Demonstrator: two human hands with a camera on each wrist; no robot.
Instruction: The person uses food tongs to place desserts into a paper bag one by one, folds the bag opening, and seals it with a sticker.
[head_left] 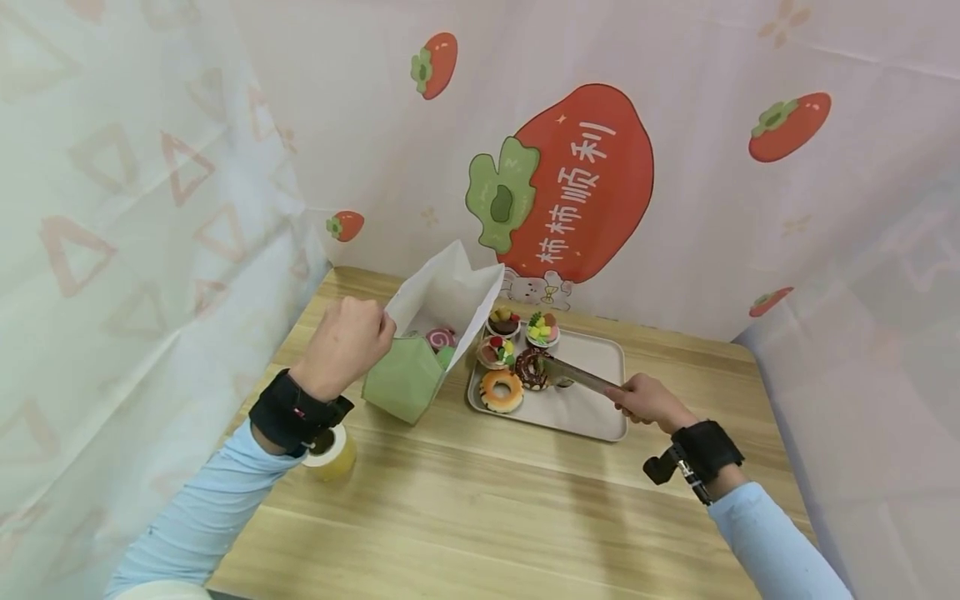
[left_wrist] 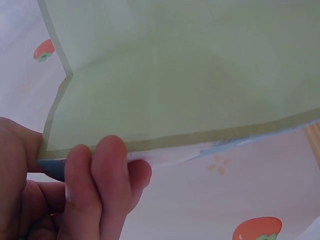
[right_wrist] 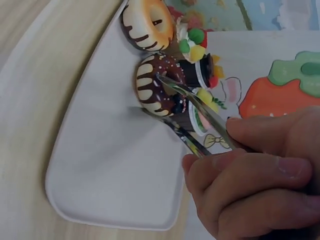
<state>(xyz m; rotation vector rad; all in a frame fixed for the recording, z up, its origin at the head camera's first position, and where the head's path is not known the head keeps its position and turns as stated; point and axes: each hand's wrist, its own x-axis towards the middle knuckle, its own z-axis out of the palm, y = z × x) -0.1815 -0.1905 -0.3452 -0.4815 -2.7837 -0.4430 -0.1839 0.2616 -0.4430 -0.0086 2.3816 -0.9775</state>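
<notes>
My left hand (head_left: 345, 346) pinches the rim of an upright paper bag (head_left: 405, 379), green outside on the front and white inside at the back. In the left wrist view, fingers and thumb close over the bag's edge (left_wrist: 165, 142). Inside it show a pink swirl piece (head_left: 441, 337) and something green. My right hand (head_left: 648, 400) grips metal tongs (head_left: 583, 377). Their tips are parted at a chocolate-striped donut (right_wrist: 150, 82), one tip over its top near the hole, the other by its side. That donut lies on a beige tray (head_left: 592, 350).
An orange-glazed donut (head_left: 491, 402) lies on the tray, near fruit-topped dessert cups (head_left: 542, 331) at its back left. Beside my left wrist stands a yellow-and-white roll (head_left: 337, 462). Printed cloth walls (head_left: 690, 217) enclose the wooden table (head_left: 480, 500) at the back and sides.
</notes>
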